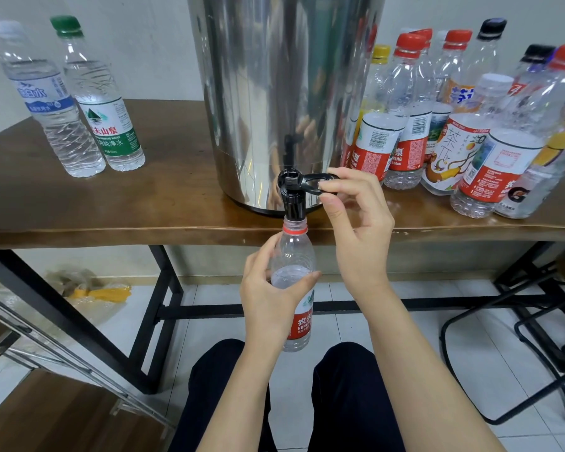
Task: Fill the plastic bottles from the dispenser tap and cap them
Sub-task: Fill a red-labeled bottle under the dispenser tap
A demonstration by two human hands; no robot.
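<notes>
Steel dispenser (274, 93): one. Tap (292, 194): one. Filled bottles (111, 125), left side: two. Uncapped bottle (294, 256): one. Capped bottles (402, 148), right cluster: nine caps visible, overlap blocks an exact count. Hands: two, left hand (268, 298) and right hand (356, 223).

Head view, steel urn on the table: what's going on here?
A person's left hand grips a clear plastic bottle with a red label, uncapped, its mouth up against the black tap of the shiny steel dispenser. The right hand pinches the tap's black lever. The bottle looks partly filled. On the brown wooden table, two capped full bottles stand left; a cluster of capped, seemingly empty bottles waits right.
</notes>
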